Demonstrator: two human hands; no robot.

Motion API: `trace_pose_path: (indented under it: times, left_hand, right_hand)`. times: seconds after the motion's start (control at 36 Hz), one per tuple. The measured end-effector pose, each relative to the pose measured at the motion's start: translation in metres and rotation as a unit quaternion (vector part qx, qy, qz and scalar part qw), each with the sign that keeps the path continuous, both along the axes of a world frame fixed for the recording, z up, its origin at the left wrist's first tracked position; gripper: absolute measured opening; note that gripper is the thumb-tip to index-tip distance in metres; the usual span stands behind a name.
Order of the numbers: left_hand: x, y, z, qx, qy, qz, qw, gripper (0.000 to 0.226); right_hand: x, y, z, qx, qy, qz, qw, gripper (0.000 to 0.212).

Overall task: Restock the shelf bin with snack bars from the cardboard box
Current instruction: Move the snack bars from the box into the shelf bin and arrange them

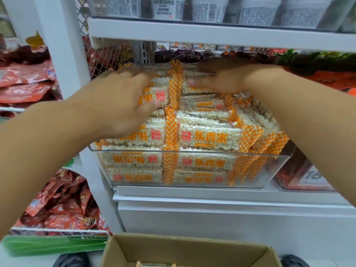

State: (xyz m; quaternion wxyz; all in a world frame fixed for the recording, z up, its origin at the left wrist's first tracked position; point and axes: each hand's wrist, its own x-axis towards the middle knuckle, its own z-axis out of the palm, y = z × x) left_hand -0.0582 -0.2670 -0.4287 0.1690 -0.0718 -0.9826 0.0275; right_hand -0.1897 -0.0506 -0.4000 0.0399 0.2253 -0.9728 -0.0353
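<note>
Orange-wrapped snack bars [209, 136] heaped beneath both hands, clear bin [269, 170].

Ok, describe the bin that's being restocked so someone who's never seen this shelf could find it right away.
Start at the white shelf under the row of cups. On it, straight above the open cardboard box, sits a clear bin under both hands. It alone is heaped past its rim with pale puffed-rice bars in orange-checked wrappers; the neighbouring packs are red.
</note>
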Motion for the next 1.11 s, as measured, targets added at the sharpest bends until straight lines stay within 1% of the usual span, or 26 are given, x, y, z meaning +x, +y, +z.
trace_pose_path:
  times: [0.11,0.22,0.28,0.36,0.44,0.56,0.64,0.72,0.83,0.89,0.97,1.06,1.11]
  left_hand:
    - [0.0,0.0,0.002,0.012,0.001,0.0,1.0,0.077]
    - [0.001,0.002,0.003,0.006,0.002,0.001,1.0,0.085]
    - [0.0,0.001,0.001,-0.002,0.002,0.001,1.0,0.087]
    - [-0.001,-0.001,-0.002,0.001,0.002,0.0,1.0,0.082]
    - [-0.001,-0.001,-0.002,0.006,0.01,-0.003,1.0,0.077]
    - [0.0,0.002,-0.002,0.005,0.011,-0.01,1.0,0.079]
    - [0.0,0.004,-0.002,0.009,0.02,-0.022,1.0,0.074]
    - [0.001,0.005,-0.002,0.015,0.037,-0.044,0.998,0.068]
    - [0.002,0.004,-0.007,0.011,0.043,-0.077,0.996,0.064]
    - [0.006,0.003,-0.01,0.017,0.052,-0.097,0.994,0.063]
    - [0.017,0.003,-0.013,0.027,0.068,-0.122,0.99,0.063]
    - [0.035,0.007,-0.013,0.04,0.072,-0.131,0.988,0.067]
    - [0.051,0.007,-0.015,0.045,0.087,-0.138,0.986,0.063]
  right_hand:
    - [-0.006,0.003,-0.003,-0.002,0.032,-0.012,0.999,0.086]
    - [-0.007,0.006,-0.005,-0.016,0.06,-0.016,0.998,0.084]
    - [-0.002,0.006,-0.004,0.0,0.053,-0.019,0.998,0.085]
    - [0.007,0.005,-0.001,0.029,0.03,-0.043,0.998,0.092]
    - [0.011,0.004,0.001,0.029,0.031,-0.056,0.998,0.091]
    - [0.021,0.001,0.002,0.032,0.026,-0.061,0.997,0.086]
    - [0.026,-0.001,0.003,0.039,0.029,-0.059,0.997,0.088]
    - [0.034,0.003,0.004,0.057,0.057,-0.032,0.996,0.093]
    - [0.056,0.013,0.006,0.077,0.07,0.006,0.995,0.087]
    - [0.067,0.022,0.003,0.081,0.093,0.031,0.992,0.087]
    - [0.084,0.033,-0.003,0.049,0.125,0.072,0.988,0.083]
    - [0.104,0.039,-0.009,0.022,0.121,0.108,0.987,0.088]
    - [0.123,0.042,-0.014,0.007,0.145,0.151,0.978,0.083]
